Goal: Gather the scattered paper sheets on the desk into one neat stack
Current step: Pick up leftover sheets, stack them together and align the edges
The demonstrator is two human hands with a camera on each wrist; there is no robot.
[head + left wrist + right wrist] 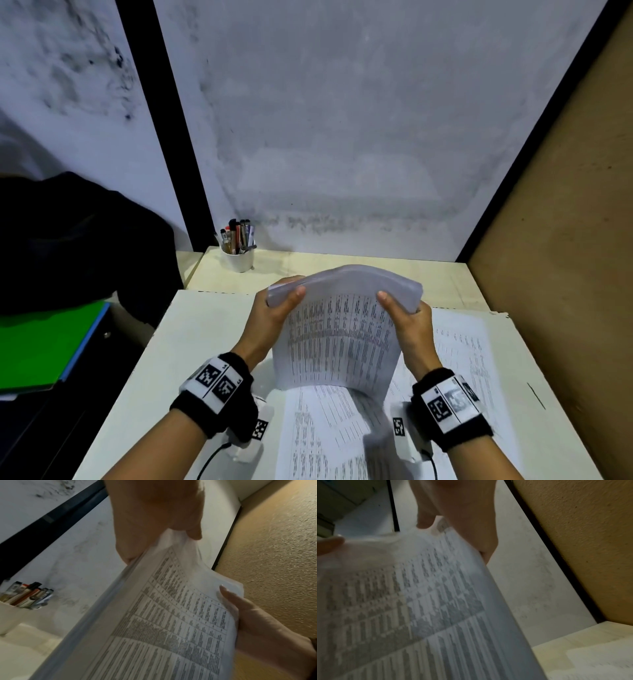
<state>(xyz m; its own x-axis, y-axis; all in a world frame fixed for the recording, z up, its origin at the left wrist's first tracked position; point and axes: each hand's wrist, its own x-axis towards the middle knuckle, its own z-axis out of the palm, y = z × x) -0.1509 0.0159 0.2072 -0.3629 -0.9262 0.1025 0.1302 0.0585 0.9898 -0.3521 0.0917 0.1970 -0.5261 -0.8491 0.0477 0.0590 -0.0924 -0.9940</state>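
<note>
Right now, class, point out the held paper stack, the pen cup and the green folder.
held paper stack (339, 339), head view, printed front page.
pen cup (239, 261), head view, white wall.
green folder (37, 346), head view, cover.

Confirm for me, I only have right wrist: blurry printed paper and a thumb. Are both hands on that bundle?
Observer: Yes. In the head view the left hand and right hand grip the paper bundle at its top corners, lifted above the desk.
Operator: Any sheets still loose?
Observer: Yes, printed sheets on the desk lie under and to the right of the bundle.
Operator: Anything else on the desk?
Observer: A white cup of pens stands at the back left, apart from the papers.
</note>
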